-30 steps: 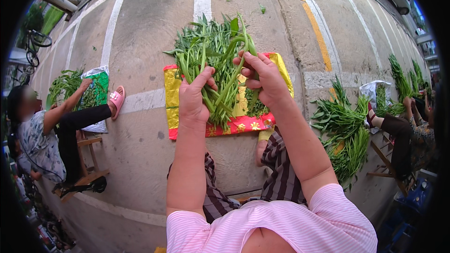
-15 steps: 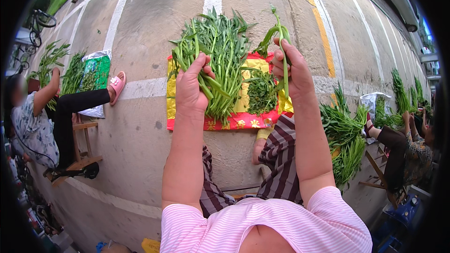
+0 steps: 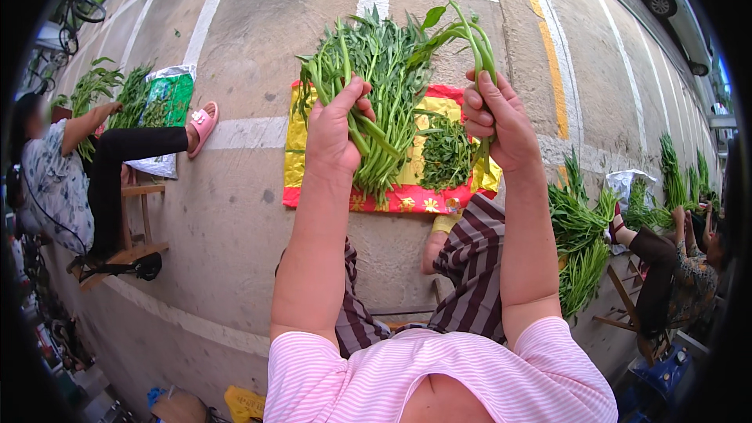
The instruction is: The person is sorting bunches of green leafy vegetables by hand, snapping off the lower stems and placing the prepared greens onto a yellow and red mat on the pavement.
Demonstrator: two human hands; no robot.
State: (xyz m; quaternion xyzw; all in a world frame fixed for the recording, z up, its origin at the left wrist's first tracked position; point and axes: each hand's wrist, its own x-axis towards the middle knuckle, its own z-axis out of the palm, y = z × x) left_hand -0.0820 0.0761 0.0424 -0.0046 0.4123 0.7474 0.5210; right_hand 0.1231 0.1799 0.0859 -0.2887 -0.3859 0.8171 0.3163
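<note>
My left hand (image 3: 338,124) is closed around a small bunch of green stems, likely water spinach (image 3: 345,56), whose cut ends stick out on the right of the fist. My right hand (image 3: 503,119) pinches a few more water spinach stems (image 3: 480,41) between thumb and fingers; they stand upright and bend over at the top, leaves hanging left. Beneath both hands, a flattened red and yellow sack (image 3: 294,163) lies on the ground. A large heap of water spinach (image 3: 385,82) covers its middle, with a smaller pile of short leafy pieces (image 3: 445,158) to the right.
On the left, a seated person (image 3: 63,172) handles greens by a green and white sack (image 3: 178,94). More bundled greens (image 3: 581,219) lie on the right, near another seated person (image 3: 677,266). The ground is concrete with painted lines. My striped trouser legs (image 3: 474,266) are below.
The stems in my right hand are now bunched and bent over at the top, and that hand has dropped slightly. The left-hand person's arm has reached toward the greens. The view has shifted slightly.
</note>
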